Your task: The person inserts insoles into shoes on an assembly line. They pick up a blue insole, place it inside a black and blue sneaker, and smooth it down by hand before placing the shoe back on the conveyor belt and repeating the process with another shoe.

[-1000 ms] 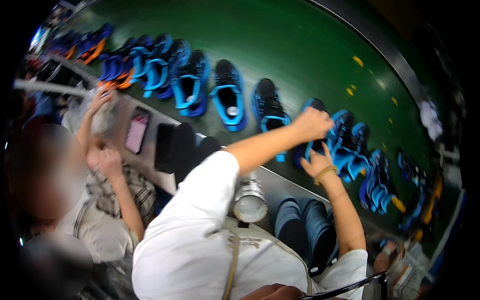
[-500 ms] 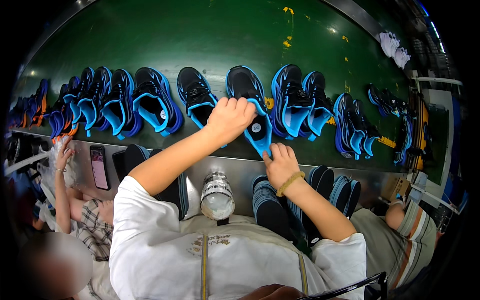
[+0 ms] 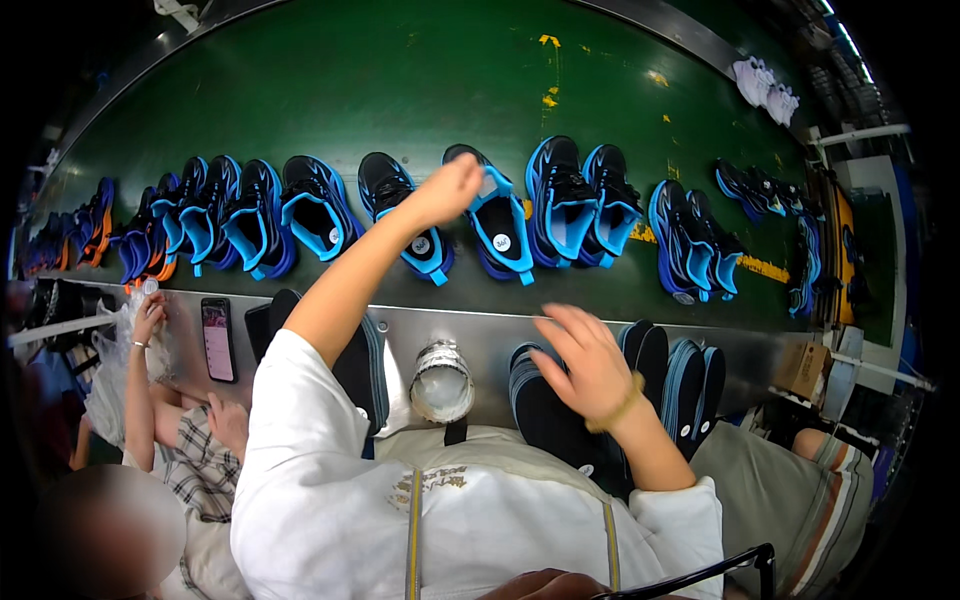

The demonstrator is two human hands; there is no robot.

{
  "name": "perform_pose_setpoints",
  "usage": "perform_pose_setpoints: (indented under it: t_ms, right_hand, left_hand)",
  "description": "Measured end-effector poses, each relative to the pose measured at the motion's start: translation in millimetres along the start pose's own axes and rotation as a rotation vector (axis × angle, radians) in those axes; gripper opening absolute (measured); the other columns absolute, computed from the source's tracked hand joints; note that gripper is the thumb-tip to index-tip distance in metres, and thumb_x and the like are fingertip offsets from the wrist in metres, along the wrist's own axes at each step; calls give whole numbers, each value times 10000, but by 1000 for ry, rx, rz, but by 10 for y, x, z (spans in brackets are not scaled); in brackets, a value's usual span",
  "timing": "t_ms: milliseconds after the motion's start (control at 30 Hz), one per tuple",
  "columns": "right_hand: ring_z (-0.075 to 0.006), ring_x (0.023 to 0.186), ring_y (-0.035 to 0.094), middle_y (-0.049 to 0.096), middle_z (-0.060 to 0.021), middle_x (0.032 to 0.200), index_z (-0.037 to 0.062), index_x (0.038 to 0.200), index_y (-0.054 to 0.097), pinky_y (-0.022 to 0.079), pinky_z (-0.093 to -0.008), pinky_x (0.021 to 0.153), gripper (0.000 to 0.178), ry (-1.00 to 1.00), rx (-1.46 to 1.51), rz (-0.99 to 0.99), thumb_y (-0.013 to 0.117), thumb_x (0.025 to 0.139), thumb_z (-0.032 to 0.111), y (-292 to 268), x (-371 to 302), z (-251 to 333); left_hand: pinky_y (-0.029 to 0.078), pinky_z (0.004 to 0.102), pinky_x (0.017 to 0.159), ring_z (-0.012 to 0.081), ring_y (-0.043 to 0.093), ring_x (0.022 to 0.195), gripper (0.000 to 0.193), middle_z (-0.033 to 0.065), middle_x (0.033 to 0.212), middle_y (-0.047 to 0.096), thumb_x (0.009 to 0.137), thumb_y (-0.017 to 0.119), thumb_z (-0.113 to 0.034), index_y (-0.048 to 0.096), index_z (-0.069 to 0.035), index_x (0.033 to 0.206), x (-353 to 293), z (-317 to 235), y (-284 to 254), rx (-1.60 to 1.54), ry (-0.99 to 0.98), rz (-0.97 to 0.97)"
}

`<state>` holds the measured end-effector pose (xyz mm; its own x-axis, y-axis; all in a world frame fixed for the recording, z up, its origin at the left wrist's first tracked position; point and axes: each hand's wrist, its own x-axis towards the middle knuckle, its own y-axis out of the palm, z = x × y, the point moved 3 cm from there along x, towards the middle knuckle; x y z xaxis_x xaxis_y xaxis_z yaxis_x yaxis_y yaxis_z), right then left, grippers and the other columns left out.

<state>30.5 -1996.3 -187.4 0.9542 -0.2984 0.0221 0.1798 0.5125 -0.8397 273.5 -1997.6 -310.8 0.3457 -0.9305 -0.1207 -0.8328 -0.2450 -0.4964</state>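
A black sneaker with bright blue lining (image 3: pixel 500 235) stands on the green surface in front of me, heel toward me, with a round white label on the insole inside it. My left hand (image 3: pixel 447 192) is closed at its tongue, the fingertips partly hidden. My right hand (image 3: pixel 588 368) is off the shoe, fingers spread and holding nothing, above a stack of black insoles (image 3: pixel 545 410) with blue-grey edges. Just left of the held shoe, partly behind my left forearm, is a matching sneaker (image 3: pixel 383 180) with a labelled insole. Another matching pair (image 3: pixel 560 200) stands to the right.
More sneakers (image 3: pixel 258 215) line the green surface (image 3: pixel 330 80) on both sides. Along the metal ledge (image 3: pixel 495 330) are a taped transparent jar (image 3: pixel 441 385), further insole stacks (image 3: pixel 688 385) and a phone (image 3: pixel 218 340). People sit on either side; one person's hand (image 3: pixel 150 318) is at the left.
My right hand has let go of the sneaker's heel and drawn back toward me over the insoles, its fingers opening. My left hand has moved slightly away from me, staying at the tongue.
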Motion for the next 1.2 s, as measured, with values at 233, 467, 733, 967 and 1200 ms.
perform_pose_setpoints:
  t_ms: [233, 467, 733, 967, 1200]
  right_hand:
    - [-306, 925, 485, 473, -154, 1047, 28, 983, 528, 391, -357, 786, 354, 283, 81, -9, 631, 664, 144, -83, -1353, 194]
    - [-365, 1045, 397, 354, -217, 1185, 34, 931, 460, 353, -394, 859, 431, 478, 44, 82, 693, 616, 213, 378, -1987, 49]
    - [-360, 1045, 407, 319, -238, 1232, -40, 1161, 364, 331, -364, 870, 544, 436, 293, 53, 599, 705, 144, -384, -1696, 170]
    - [-310, 876, 520, 494, -214, 1074, -59, 958, 545, 402, -324, 777, 224, 389, 23, -392, 507, 773, 62, -933, -990, -559]
    - [-251, 726, 509, 569, -110, 928, 5, 627, 563, 419, -341, 675, 51, 103, -264, -315, 564, 628, 56, -509, -229, -1033]
  left_hand:
    - [210, 190, 360, 36, 273, 398, 162, 44, 756, 528, 829, 420, -143, 362, -92, 686, -233, -126, -380, -902, -211, -163]
    - [313, 272, 402, 140, 385, 444, 281, 31, 551, 424, 834, 455, -282, 418, -75, 648, 3, -769, -36, -114, 36, -222]
    - [419, 390, 473, 266, 561, 533, 486, 98, 584, 562, 757, 514, -398, 382, -71, 1091, 413, -659, 957, 916, 436, -32]
    - [427, 436, 637, 392, 538, 710, 401, 215, 771, 568, 842, 358, -353, 453, 13, 976, 680, -841, 1116, 466, 131, 92]
    - [403, 410, 682, 388, 529, 753, 495, 255, 726, 550, 836, 336, -399, 530, 49, 758, 535, -513, 1170, 76, -141, -110]
